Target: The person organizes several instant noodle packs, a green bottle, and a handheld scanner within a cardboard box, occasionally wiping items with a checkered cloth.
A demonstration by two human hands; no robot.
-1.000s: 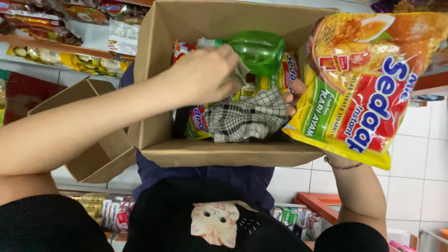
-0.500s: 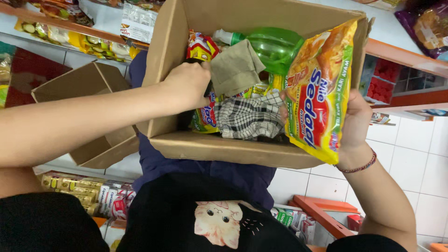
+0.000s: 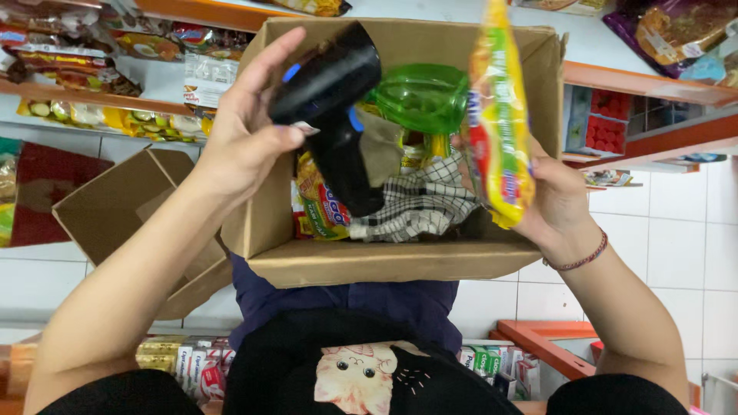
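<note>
Shop shelves [image 3: 92, 100] with coloured snack packets are seen behind and to the left, and white wall tiles [image 3: 676, 253] on the right. An open cardboard box [image 3: 384, 261] is rested on the lap of the person, and a second, smaller cardboard box [image 3: 108, 211] is placed beside it on the left, partly covered by the left forearm.

Much inside the open box is hidden. A green plastic bottle [image 3: 419, 96] is seen only in its upper part, a checked cloth [image 3: 419, 204] is partly covered by other goods, and the noodle packets [image 3: 315, 204] under it are cut off by the box wall. What is lying at the bottom cannot be made out.

A black handheld scanner [image 3: 334, 115] is gripped by the left hand [image 3: 246, 134] above the left part of the box; the thumb is pressed on its side, the other fingers are wrapped behind it, and its handle is pointed down into the box. A yellow noodle packet [image 3: 496, 115] is held upright, edge-on, by the right hand [image 3: 557, 200] at the right wall of the box. The fingers of this hand are mostly hidden behind the packet, and a thin bracelet [image 3: 580, 261] is worn on the wrist
</note>
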